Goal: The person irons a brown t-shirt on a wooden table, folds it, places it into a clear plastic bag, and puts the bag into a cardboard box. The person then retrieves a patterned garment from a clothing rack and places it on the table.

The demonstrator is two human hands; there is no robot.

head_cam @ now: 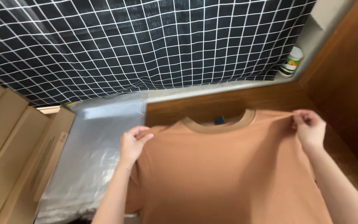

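Both hands pinch a tan T-shirt (228,174) by its shoulders, left hand (132,143) and right hand (310,128) level, collar toward the table's (212,105) far edge.

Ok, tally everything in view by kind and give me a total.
Orange-brown T-shirt, pinched at the shoulders by the left hand and right hand: 1
Checked black-and-white cloth: 1
Cardboard boxes: 2
Clear plastic bag: 1
Small white bottle: 1
Total: 6
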